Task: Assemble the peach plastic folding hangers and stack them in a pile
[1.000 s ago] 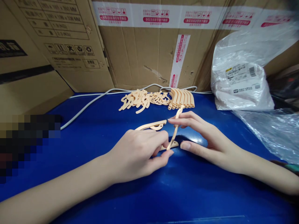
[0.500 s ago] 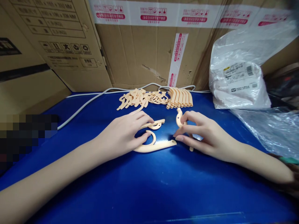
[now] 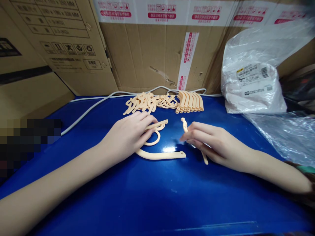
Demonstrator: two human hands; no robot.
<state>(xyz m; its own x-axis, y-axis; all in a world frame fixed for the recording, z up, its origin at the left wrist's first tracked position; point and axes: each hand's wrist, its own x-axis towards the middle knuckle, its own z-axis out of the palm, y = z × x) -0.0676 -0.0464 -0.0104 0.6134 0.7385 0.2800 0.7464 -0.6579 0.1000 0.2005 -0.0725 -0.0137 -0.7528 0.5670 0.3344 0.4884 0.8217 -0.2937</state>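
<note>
My left hand (image 3: 130, 131) is closed, thumb and fingers pinching a straight-edged beige plastic bar (image 3: 161, 124) with a curved part along its underside. Just below the thumb a beige ring-shaped part (image 3: 157, 139) shows, its left side hidden by the hand. A longer curved beige bar (image 3: 164, 155) with a hole at its right end lies on the blue table, its left end under my left hand. My right hand (image 3: 216, 144) grips a slim, S-shaped beige plastic hook piece (image 3: 184, 124), seen nearly edge-on; its lower end sticks out below the fingers.
Behind my hands lie a loose pile of beige curved parts (image 3: 142, 102) and a neat row of curved bars (image 3: 190, 102). A white cable (image 3: 86, 113) runs along the back. Cardboard boxes (image 3: 142, 59) wall the far side. A plastic-wrapped package (image 3: 253, 85) stands at the right.
The hook piece in my right hand has turned edge-on and shifted slightly left and down. My left hand has drawn back a little left with the straight bar, exposing more of the curved bar.
</note>
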